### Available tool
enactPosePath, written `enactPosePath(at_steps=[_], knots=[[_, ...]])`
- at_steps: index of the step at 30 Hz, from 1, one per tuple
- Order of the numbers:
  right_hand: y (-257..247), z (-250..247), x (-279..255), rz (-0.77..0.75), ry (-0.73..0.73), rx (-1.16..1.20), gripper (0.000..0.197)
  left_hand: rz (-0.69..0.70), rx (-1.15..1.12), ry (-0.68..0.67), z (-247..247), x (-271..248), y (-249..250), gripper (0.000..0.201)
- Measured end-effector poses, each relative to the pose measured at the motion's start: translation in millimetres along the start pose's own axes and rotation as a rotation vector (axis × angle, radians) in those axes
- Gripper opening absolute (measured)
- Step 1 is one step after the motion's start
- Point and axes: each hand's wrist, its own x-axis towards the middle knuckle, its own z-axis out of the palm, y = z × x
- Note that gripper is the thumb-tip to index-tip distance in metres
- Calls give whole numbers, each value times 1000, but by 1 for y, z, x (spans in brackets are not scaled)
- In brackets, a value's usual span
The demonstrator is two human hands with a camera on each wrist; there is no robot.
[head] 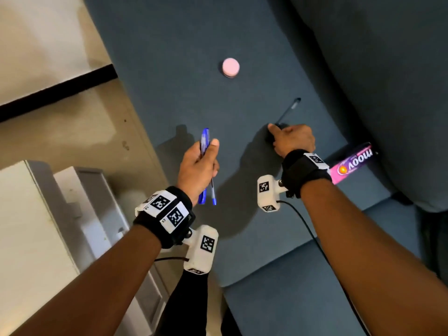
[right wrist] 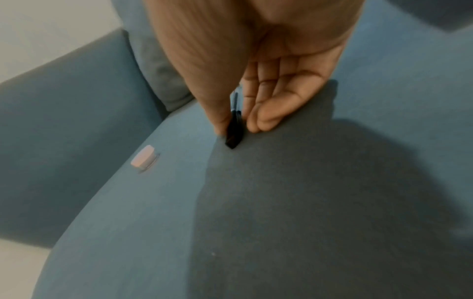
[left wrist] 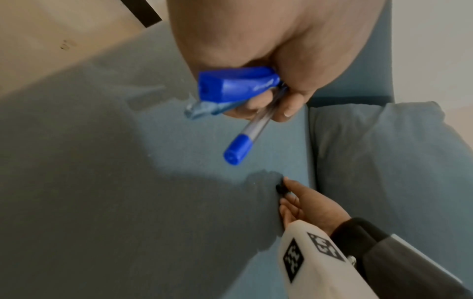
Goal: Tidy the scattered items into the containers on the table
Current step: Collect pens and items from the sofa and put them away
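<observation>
The right hand (head: 292,139), at centre frame, pinches the capped end of a black pen (head: 288,111) lying on the blue sofa seat (head: 169,69), likely to lift it. The left hand (head: 197,166), lower centre, clamps two blue pens (head: 205,141), freeing the other. A pink jar (head: 230,67) waits above; no containers show.

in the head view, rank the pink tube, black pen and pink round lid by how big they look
1. pink tube, longest, partly hidden by the wrist
2. black pen, thin, its near end under the right hand
3. pink round lid

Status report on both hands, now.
Left hand grips two blue pens. Right hand pinching black pen on sofa. Nothing in the way.
</observation>
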Motion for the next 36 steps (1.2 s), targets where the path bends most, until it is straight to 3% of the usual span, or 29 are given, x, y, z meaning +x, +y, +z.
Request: enactPosePath(at_steps=[5,9,12,14,16,18,21,23,25,27,30,36], knots=[[-6,2,7,-44,-26,-5,32,31,-26,-106,-10,18,6,35],[19,2,-18,-115,-264,183,10,-93,-194,-140,-6,17,2,23],[42,-9,-58,-231,-338,155,13,-95,-139,-160,-5,10,-4,23],[54,-22,-84,-333,-356,74,14,17,18,-188,-5,4,-11,32],[64,-34,-107,-419,-421,14,13,245,273,-236,-5,-7,-16,37],[74,-46,-123,-466,-484,-5,11,417,451,-370,0,-25,-16,33],[93,-58,-135,-449,-547,157,16,292,545,-618,11,-57,-17,33],[112,-68,-146,-419,-612,261,25,230,620,-691,26,-83,-23,34],[135,-72,-158,-386,-689,297,40,247,669,-685,40,-108,-30,25],[169,-82,-174,-380,-684,294,54,253,667,-694,60,-140,-44,18],[227,-106,-203,-337,-640,329,61,214,559,-663,90,-196,-77,19],[351,-169,-278,-214,-489,528,43,92,414,-715,152,-322,-140,7]])
